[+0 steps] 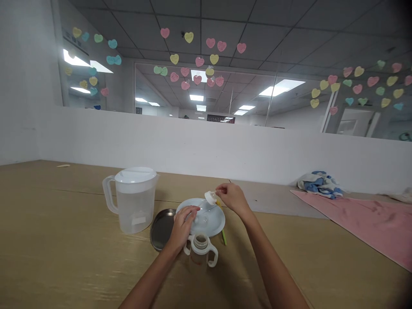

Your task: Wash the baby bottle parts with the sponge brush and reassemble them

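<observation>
A baby bottle [199,254] with two white handles stands uncapped near my left forearm. Behind it lies a pale blue plate [216,225] with clear items on it. My right hand [232,196] pinches the clear end of a white ring piece [210,197], held tilted above the plate's back edge. Over the plate's left side is my left hand [184,223], fingers bent and close together; whatever they may hold is too small to make out. A yellow-green utensil [224,237] sticks out at the plate's right, partly hidden.
A lidded clear pitcher [135,206] with liquid stands at the left. Beside the plate sits a dark metal dish [162,229]. A blue and white cloth [318,184] and a pink cloth [370,219] lie at the right. A white wall [193,148] rises behind the table.
</observation>
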Demonstrator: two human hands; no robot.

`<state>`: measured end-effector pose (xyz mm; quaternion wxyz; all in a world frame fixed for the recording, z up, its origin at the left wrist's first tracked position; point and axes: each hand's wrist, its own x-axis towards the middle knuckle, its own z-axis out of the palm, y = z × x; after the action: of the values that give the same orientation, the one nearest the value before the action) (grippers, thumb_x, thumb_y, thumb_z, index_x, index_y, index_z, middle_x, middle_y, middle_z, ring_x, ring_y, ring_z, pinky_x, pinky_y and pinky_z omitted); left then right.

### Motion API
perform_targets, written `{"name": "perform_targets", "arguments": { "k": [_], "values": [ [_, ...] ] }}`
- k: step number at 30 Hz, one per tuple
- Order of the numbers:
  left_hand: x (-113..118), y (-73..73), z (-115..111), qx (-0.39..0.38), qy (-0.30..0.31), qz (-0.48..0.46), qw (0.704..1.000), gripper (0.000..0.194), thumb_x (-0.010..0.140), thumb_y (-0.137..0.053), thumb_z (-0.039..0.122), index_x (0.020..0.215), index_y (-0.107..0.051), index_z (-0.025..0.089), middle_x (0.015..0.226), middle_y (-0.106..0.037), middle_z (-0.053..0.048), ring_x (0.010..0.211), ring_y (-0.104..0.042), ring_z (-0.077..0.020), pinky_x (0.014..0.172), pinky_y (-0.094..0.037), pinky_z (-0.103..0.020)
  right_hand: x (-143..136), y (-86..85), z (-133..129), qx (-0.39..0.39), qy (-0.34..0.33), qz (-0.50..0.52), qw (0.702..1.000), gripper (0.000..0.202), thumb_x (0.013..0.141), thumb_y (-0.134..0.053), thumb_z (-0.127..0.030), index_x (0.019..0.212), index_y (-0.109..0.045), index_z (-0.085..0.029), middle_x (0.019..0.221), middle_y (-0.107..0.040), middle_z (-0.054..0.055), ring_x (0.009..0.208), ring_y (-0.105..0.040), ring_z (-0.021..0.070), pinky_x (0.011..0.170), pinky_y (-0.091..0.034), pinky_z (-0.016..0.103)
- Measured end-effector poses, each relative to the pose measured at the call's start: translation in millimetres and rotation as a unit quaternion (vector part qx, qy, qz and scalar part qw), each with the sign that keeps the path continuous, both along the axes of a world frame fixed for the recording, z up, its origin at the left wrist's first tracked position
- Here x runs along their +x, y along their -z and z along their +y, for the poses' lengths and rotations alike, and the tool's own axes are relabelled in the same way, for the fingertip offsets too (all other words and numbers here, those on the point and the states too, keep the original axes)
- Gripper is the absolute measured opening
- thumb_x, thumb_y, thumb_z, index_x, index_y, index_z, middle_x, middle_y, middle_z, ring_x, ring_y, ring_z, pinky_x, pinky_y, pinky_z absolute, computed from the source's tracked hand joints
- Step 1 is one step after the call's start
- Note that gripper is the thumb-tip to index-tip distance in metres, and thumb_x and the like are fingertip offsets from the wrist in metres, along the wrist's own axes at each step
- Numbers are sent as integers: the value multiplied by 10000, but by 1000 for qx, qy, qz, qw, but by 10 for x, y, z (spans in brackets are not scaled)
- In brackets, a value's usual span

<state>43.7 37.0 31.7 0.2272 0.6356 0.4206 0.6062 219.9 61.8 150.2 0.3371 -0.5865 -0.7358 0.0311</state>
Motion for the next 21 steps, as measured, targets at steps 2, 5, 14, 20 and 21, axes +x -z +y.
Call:
{"name": "perform_targets", "arguments": {
  "k": [2, 5, 14, 20, 21],
  "values": [
    [-36, 19, 15, -5, -14, 7, 1000, 338, 837, -427, 410, 886, -693, 208, 1000, -684, -49, 1003, -580, -212, 953, -388, -363, 24, -1, 8, 24, 39, -16, 999, 192, 743, -549, -194, 860, -700, -178, 827, -700, 46, 774, -620, 166, 663, -402, 237],
    [-90, 54, 30, -13, -32, 25, 999, 370, 843, -386, 409, 871, -695, 208, 998, -686, -47, 1010, -574, -215, 961, -374, -371, 71, -9, 25, 32, 63, -13, 997, 193, 749, -538, -197, 862, -695, -186, 833, -697, 38, 769, -615, 159, 659, -394, 235],
    [-66, 74, 0, -104, -53, 116, 986, 408, 847, -328, 416, 903, -701, 259, 1039, -682, -25, 1167, -454, -249, 1053, -174, -474, 23, -1, 11, 0, 2, 18, 1000, 171, 714, -581, -208, 833, -700, -178, 803, -699, 35, 755, -622, 160, 656, -405, 229],
    [-116, 102, 13, -120, -50, 121, 984, 447, 862, -308, 457, 899, -709, 263, 1058, -675, -31, 1169, -453, -257, 1053, -173, -477, 12, -12, -12, -5, -9, 24, 1000, 160, 711, -565, -190, 794, -702, -183, 780, -701, 32, 744, -624, 159, 654, -404, 226],
    [-124, 115, 16, -127, -49, 125, 983, 452, 865, -305, 464, 900, -709, 265, 1071, -671, -29, 1176, -446, -257, 1055, -168, -476, 11, -15, -15, -7, -11, 25, 1000, 161, 710, -562, -188, 789, -702, -183, 773, -700, 31, 739, -624, 158, 654, -405, 225]
  ]
}}
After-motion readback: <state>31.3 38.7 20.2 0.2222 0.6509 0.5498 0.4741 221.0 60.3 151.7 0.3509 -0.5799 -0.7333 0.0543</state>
